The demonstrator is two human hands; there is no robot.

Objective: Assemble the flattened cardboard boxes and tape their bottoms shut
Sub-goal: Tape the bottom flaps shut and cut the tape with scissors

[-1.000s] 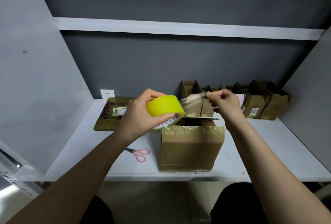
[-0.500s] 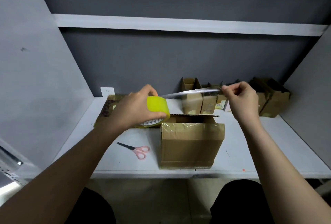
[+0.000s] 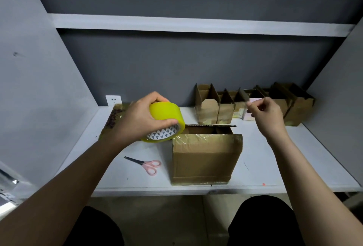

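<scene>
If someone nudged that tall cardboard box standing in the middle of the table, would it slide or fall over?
Probably slide. The cardboard box sits flat on the smooth white table, and its sides look about as wide as tall, so tipping seems unlikely. It appears empty, so likely light. Its glossy taped top edge may feel slippery.

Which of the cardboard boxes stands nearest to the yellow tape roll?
The large front box, alone near the table edge with shiny tape on its top; the tape roll hangs at its left corner. The others line the back wall.
</scene>
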